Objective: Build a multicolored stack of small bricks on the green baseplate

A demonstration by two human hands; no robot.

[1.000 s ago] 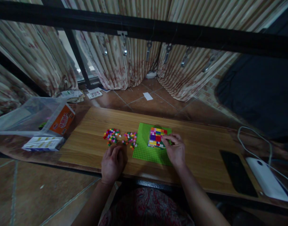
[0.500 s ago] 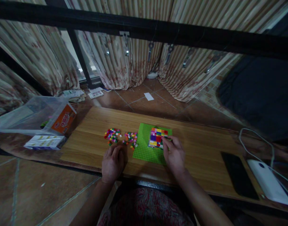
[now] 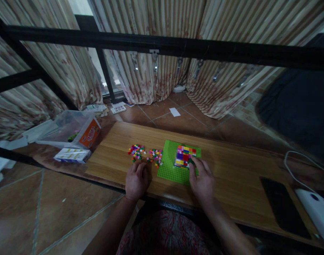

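My right hand (image 3: 203,177) is at the right edge of a block of multicoloured toy bricks (image 3: 183,156). Its thumb and fingertips are pinched at a small dark green toy brick (image 3: 190,160); whether that brick is joined to the block, I cannot tell. The block sits on a bright green studded baseplate (image 3: 168,170). My left hand (image 3: 137,180) rests on the wooden tabletop (image 3: 109,159) with curled fingers, and its palm side is hidden. Just beyond it lie two loose heaps of tiny bricks, a left heap (image 3: 137,151) and a right heap (image 3: 155,156).
Left of the board stand a clear plastic bin (image 3: 69,124) with an orange label and a white-and-yellow box (image 3: 72,155). A black phone-like slab (image 3: 284,207) and a white device (image 3: 314,210) with a cable lie at the right. A dark metal bar (image 3: 178,44) crosses beyond the table.
The whole scene has shifted right and slightly down as the camera turned. My right hand stays at the brick block's right edge, and my left hand stays by the loose bricks.
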